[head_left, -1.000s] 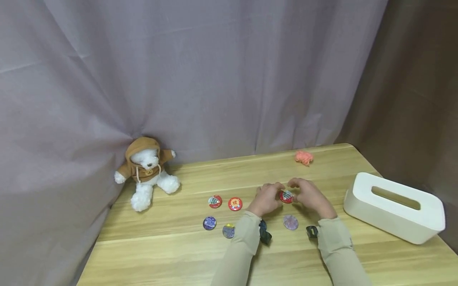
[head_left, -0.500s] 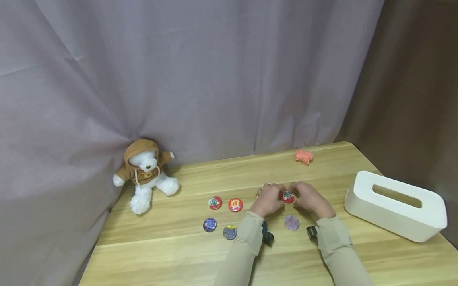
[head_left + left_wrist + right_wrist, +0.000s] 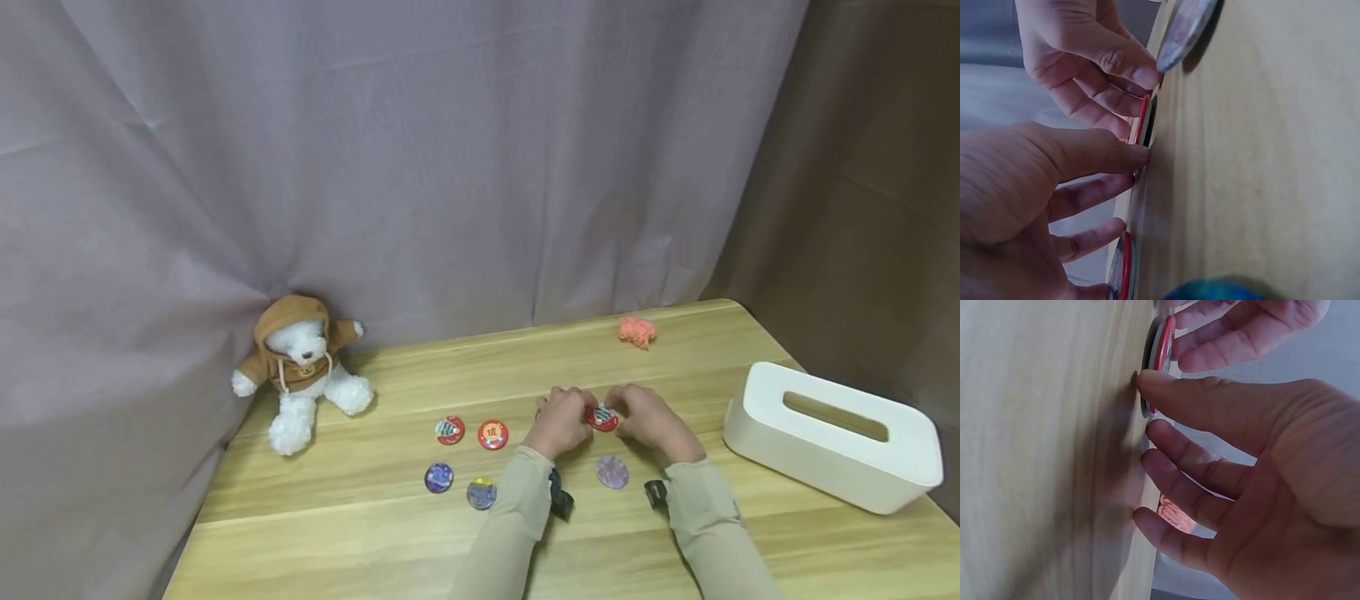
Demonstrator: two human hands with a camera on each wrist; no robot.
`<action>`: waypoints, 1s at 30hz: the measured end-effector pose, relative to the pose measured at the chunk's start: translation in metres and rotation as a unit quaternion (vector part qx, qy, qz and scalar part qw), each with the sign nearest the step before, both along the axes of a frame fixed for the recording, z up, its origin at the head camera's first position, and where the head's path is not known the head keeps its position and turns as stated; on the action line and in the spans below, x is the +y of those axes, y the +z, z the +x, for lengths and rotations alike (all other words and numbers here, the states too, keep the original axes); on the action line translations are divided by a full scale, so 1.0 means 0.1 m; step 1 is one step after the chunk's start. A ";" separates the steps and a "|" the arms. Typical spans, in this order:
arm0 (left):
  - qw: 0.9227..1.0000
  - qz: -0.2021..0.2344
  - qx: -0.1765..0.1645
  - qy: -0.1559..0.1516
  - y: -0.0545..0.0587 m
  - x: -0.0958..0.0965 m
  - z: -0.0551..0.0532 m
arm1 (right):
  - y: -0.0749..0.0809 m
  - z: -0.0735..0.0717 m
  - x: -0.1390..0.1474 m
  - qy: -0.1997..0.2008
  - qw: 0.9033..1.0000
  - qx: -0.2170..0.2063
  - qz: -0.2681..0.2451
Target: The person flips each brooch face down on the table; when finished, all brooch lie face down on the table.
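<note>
A round red badge with a tree picture (image 3: 602,418) lies between the two hands, at the right of the middle of the table. My left hand (image 3: 562,421) pinches its left edge between thumb and forefinger. From the opposite side, my right hand (image 3: 648,421) has thumb and fingertips on the rim. In the right wrist view the badge (image 3: 1163,347) is seen edge-on, close to the wood. Another red-rimmed badge (image 3: 1125,265) is by the left hand's other fingers, mostly hidden in the head view. A pale purple badge (image 3: 612,472) lies nearer the body.
Left of the hands lie a second tree badge (image 3: 450,430), a red and orange badge (image 3: 492,434), a dark blue badge (image 3: 438,477) and a grey-yellow badge (image 3: 482,493). A teddy bear (image 3: 303,367), pink yarn (image 3: 637,332) and a white tissue box (image 3: 832,437) stand farther out.
The right hand has moved slightly down and closer to the tree badge, and both hands' fingertips have come onto its rim. The other badges stay where they were.
</note>
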State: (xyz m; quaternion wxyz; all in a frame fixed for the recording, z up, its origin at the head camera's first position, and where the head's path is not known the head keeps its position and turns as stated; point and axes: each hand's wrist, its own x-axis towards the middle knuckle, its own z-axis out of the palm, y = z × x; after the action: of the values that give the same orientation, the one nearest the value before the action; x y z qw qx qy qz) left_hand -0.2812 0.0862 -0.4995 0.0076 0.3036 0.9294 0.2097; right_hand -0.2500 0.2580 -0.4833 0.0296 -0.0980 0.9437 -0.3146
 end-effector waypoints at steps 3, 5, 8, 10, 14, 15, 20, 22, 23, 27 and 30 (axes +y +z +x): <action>1.000 -0.011 0.010 0.002 -0.01 0.02 0.02 | -0.01 0.01 0.00 0.000 1.000 0.004 0.001; 1.000 -0.018 0.016 0.006 -0.02 0.03 0.03 | -0.03 0.01 0.00 0.002 1.000 0.007 0.003; 0.999 -0.027 0.021 0.013 -0.03 0.03 0.04 | -0.04 0.01 0.00 0.012 1.000 0.014 0.007; 0.999 -0.030 0.027 0.015 -0.04 0.03 0.04 | -0.06 0.01 0.00 0.017 1.000 0.020 0.008; 0.999 -0.025 0.037 0.016 -0.05 0.01 0.04 | -0.06 0.02 0.01 0.026 0.999 0.020 0.002; 0.999 -0.023 0.038 0.017 -0.05 0.00 0.05 | -0.06 0.02 0.01 0.030 0.999 0.018 -0.001; 0.999 -0.011 0.039 0.023 -0.03 -0.03 0.06 | -0.06 0.02 0.04 0.049 0.999 0.007 -0.022; 0.999 -0.002 0.036 0.024 -0.02 -0.04 0.06 | -0.05 0.02 0.07 0.052 0.998 0.005 -0.031; 0.999 0.002 0.034 0.024 -0.02 -0.05 0.06 | -0.04 0.02 0.07 0.049 0.998 0.002 -0.037; 0.999 0.012 0.026 0.023 -0.01 -0.05 0.07 | 0.00 0.04 0.11 0.047 0.998 0.010 -0.049; 0.999 0.014 0.031 0.023 0.00 -0.04 0.07 | 0.03 0.05 0.12 0.041 0.998 0.021 -0.050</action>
State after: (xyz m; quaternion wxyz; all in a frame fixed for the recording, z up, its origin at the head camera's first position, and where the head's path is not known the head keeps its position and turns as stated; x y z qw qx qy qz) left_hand -0.2741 0.0818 -0.4998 -0.0303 0.2890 0.9328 0.2133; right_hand -0.2449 0.2703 -0.4805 0.0179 -0.1446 0.9223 -0.3580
